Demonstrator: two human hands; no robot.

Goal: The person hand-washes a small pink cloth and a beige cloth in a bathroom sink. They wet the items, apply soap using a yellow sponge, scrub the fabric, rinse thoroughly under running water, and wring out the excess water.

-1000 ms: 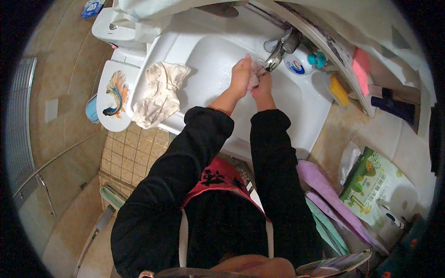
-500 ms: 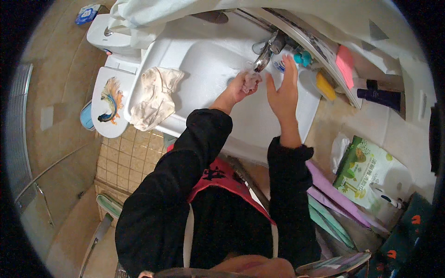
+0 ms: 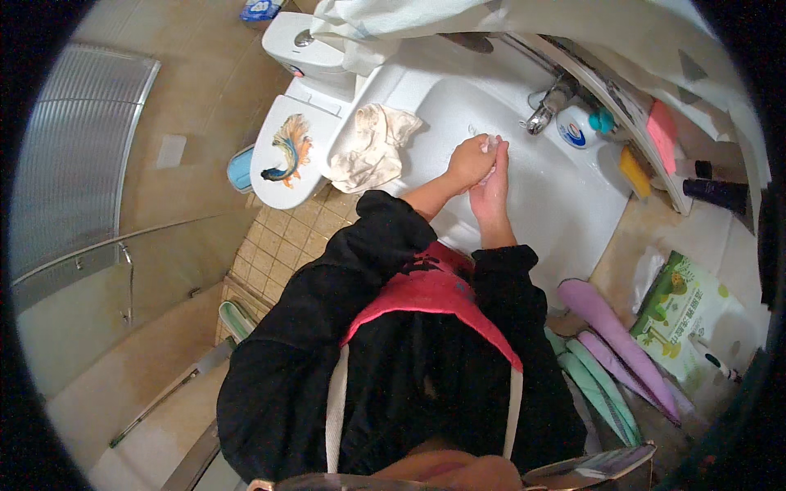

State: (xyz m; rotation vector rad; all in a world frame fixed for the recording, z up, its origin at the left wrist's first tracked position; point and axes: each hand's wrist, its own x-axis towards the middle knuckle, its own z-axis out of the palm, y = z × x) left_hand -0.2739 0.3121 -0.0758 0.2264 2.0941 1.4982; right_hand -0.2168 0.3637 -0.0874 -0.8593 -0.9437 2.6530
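Over the white sink (image 3: 565, 213), my left hand (image 3: 469, 164) is closed round a small, wet, pale cloth (image 3: 492, 145), and only a bit of it shows between the fingers. My right hand (image 3: 490, 196) presses against it from the other side, its fingers closed together with the left ones. Both hands are a little in front of the chrome faucet (image 3: 542, 120), apart from it. A larger off-white piece of clothing (image 3: 375, 147) with faint stains lies crumpled across the sink's left rim.
A white bottle (image 3: 575, 128) stands beside the faucet. To the left is a toilet with a fish picture on its lid (image 3: 286, 155). Right of the sink lie a yellow item (image 3: 634, 172), a green wipes pack (image 3: 684, 307) and purple and green padded items (image 3: 610, 335).
My right hand, open near the faucet before, has come onto the cloth and closed with my left. Both hands have drawn away from the faucet, toward me. My view has shifted.
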